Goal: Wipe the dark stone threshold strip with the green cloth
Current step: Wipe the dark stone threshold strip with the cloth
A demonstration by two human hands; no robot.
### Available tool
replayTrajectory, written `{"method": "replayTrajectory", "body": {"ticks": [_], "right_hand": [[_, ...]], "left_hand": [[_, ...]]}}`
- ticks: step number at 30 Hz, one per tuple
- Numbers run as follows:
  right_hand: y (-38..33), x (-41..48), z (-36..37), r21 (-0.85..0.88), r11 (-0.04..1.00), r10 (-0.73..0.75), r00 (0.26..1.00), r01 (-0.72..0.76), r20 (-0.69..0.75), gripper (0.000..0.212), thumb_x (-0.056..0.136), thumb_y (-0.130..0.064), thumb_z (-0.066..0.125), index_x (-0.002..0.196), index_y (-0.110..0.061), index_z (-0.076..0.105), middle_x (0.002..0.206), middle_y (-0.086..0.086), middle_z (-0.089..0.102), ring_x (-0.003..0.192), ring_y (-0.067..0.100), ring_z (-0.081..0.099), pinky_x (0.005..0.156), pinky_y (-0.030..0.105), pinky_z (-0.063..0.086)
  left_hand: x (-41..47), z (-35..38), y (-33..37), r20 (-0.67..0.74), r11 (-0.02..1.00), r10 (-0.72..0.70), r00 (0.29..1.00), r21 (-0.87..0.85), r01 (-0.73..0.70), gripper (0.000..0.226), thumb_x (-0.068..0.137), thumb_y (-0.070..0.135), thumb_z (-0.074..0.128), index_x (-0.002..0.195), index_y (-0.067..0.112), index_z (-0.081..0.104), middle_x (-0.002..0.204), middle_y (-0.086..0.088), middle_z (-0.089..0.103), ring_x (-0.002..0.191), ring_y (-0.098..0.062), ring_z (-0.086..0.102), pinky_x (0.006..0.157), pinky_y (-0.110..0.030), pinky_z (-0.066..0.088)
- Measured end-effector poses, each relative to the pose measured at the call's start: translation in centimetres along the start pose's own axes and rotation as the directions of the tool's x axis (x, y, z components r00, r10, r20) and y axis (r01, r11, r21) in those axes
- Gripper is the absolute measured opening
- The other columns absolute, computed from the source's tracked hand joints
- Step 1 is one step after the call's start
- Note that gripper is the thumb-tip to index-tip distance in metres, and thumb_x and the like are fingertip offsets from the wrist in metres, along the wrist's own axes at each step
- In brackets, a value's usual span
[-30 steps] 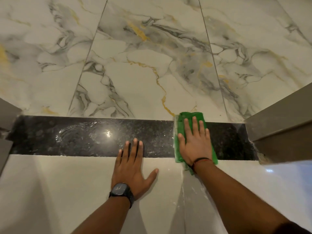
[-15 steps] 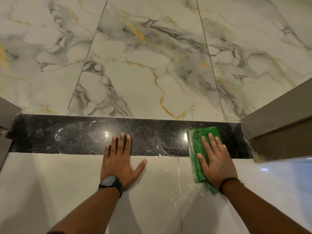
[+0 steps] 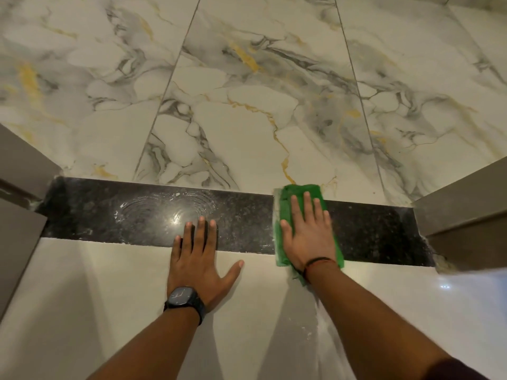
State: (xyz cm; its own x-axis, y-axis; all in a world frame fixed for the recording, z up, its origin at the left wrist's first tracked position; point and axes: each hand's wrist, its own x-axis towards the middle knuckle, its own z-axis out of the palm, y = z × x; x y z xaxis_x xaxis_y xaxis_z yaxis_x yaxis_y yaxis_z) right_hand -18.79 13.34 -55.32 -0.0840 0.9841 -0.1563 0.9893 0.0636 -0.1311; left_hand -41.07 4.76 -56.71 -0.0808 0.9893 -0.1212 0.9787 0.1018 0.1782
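The dark stone threshold strip (image 3: 115,218) runs left to right across the floor between two door frames, with pale swirl marks on its left half. A folded green cloth (image 3: 301,192) lies across the strip right of centre, reaching from the marble tile edge to the plain tile. My right hand (image 3: 308,237) presses flat on the cloth, fingers spread and pointing forward. My left hand (image 3: 199,256) rests flat on the floor, palm on the plain tile and fingertips on the strip, holding nothing.
Veined marble tiles (image 3: 247,105) lie beyond the strip; plain pale tiles (image 3: 96,297) lie on my side. Brown door frames stand at the left end (image 3: 19,187) and right end (image 3: 463,215) of the strip. White dust lines a tile joint (image 3: 318,325).
My right hand slid the cloth from the strip's right part back toward the centre and farther forward, onto the marble edge. My left hand stays planted in about the same place.
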Motion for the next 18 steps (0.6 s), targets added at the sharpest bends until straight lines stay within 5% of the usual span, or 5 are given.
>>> {"method": "replayTrajectory", "body": {"ticks": [4,9,18], "right_hand": [[-3.0,-0.9,1.0,-0.015,0.977,-0.212,0.977,0.213,0.031,0.063,0.094,-0.053,0.010,0.150,-0.027,-0.005,0.157,0.002,-0.011,0.144,0.021,-0.012,0.116,0.043,-0.006],[-0.3,-3.2,1.0,-0.004,0.954,-0.300,0.953,0.300,0.045,0.064,0.095,-0.054,0.016,0.150,-0.027,0.000,0.158,-0.002,-0.004,0.144,0.018,-0.008,0.117,0.042,0.000],[3.1,-3.4,0.6,-0.037,0.999,-0.024,1.000,0.024,0.003,0.064,0.093,-0.057,0.008,0.149,-0.029,-0.005,0.158,0.000,-0.011,0.143,0.018,-0.013,0.116,0.041,-0.005]], "left_hand": [[-0.1,-0.4,-2.5,-0.010,0.999,-0.049,0.999,0.023,0.049,0.094,0.080,0.078,0.019,0.152,0.020,-0.002,0.161,-0.007,0.002,0.147,-0.029,-0.002,0.119,-0.049,0.005],[0.0,-0.6,-4.5,-0.010,0.994,-0.099,0.995,0.047,0.099,0.095,0.079,0.080,0.013,0.151,0.022,-0.008,0.161,-0.007,-0.001,0.147,-0.028,-0.005,0.119,-0.049,0.003],[0.1,-0.9,-6.5,-0.024,0.992,-0.124,0.992,0.014,0.124,0.096,0.079,0.080,0.015,0.152,0.019,0.001,0.161,-0.010,0.009,0.147,-0.031,0.003,0.118,-0.051,0.009]]}}
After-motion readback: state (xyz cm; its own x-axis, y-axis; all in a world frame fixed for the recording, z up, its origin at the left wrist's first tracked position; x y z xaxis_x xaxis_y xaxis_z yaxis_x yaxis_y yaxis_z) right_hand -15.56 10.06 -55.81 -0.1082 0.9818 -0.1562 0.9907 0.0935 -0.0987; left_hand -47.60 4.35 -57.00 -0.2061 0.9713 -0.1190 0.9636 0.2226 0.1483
